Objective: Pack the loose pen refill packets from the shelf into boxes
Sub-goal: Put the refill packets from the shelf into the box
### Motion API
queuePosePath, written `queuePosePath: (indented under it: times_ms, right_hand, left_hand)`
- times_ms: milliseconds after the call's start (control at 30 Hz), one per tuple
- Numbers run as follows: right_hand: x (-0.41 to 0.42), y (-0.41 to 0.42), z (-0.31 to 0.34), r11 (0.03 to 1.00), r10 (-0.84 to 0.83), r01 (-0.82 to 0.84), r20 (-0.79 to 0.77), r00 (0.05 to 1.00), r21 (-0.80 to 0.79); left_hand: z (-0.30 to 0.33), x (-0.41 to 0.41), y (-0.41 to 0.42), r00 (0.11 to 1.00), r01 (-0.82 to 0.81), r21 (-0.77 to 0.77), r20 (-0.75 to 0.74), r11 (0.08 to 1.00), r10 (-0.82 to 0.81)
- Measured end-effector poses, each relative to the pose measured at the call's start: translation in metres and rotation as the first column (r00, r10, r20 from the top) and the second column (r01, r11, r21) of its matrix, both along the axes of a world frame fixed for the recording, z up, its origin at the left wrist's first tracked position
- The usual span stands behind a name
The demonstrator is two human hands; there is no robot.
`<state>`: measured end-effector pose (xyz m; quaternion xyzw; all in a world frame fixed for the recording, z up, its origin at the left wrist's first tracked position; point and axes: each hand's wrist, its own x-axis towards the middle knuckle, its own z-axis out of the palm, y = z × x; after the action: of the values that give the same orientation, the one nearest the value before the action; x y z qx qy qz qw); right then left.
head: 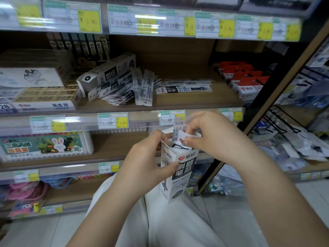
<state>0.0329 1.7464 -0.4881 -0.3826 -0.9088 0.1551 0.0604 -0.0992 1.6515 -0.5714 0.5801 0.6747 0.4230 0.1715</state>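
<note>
Head view looks down at a white refill box (179,172) held upright in front of the person, its top flaps open. Left hand (151,154) grips the box from its left side, fingers curled round the upper edge and thumb across the printed front. Right hand (208,132) sits just above the box mouth, fingertips pinching a small bundle of refill packets (179,129) whose lower ends are already inside the opening while the upper ends stick up above the box.

Above and behind the box, on the wooden shelf (178,102), lies a fanned heap of loose packets (128,88), with a few more packets (185,88) lying flat to its right. A second white box (108,73) lies tilted on the heap's left edge. Red-topped cartons (243,81) stand further right of the heap on that shelf.
</note>
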Motion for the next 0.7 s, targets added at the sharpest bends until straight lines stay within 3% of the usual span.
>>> queuePosePath:
  times_ms: [133,400,500,600,700]
  right_hand:
    - [-0.004,-0.004,0.004,0.997,0.075,-0.076,-0.037,0.996,-0.031]
    - [-0.014,-0.01,-0.007,0.997,0.06,-0.063,-0.063,0.996,-0.036]
    - [-0.012,-0.008,0.0,0.995,0.102,-0.1,0.073,0.992,-0.027]
    - [-0.013,-0.007,0.007,0.996,0.028,-0.01,0.197,0.98,-0.092]
    - [-0.018,-0.006,0.001,0.999,0.021,-0.017,0.084,0.996,-0.052]
  left_hand:
    - [0.001,0.002,0.001,1.0,0.026,0.003,-0.003,1.0,-0.026]
    - [0.0,0.001,0.002,1.0,0.013,0.012,0.006,1.0,-0.013]
    - [0.001,-0.001,0.0,1.0,0.008,0.009,0.013,1.0,-0.008]
    - [0.001,0.001,0.001,1.0,0.017,0.007,0.002,1.0,-0.017]
    - [0.001,0.003,0.002,0.999,0.035,0.008,-0.026,0.999,-0.035]
